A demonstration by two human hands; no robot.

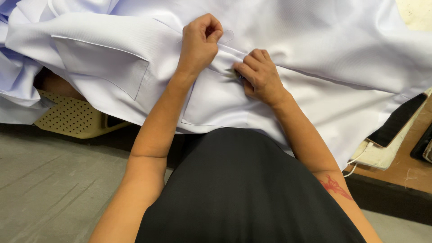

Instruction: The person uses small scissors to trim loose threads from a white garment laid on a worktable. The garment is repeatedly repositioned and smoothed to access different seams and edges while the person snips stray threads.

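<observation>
Left hand: closed into a loose fist, thumb against the curled fingers, pinching a fold of the white garment near its far middle. A thin pale loop, possibly thread, shows just right of the knuckles; what it is cannot be confirmed.

Right hand: fingers curled down and pressed on the same cloth, just right of and nearer than the left hand. Something small and dark sits under the fingertips at the seam; too hidden to name. Whether this hand grips it or only the cloth cannot be told.

Relation: both hands work one seam line, which runs from far left to near right across the garment. The left hand holds the farther end, the right hand the nearer. The two hands are close but apart, with a short stretch of fabric between them.

Garment: smooth, matte white woven cloth, draped over the lap and spread wide. A patch pocket with a straight top edge lies to the left; a second pocket outline sits directly under the hands.

Surroundings: a cream perforated plastic basket shows beneath the cloth at left. A dark phone with a white cable rests on a wooden surface at right. Grey concrete floor lies nearest, left.
</observation>
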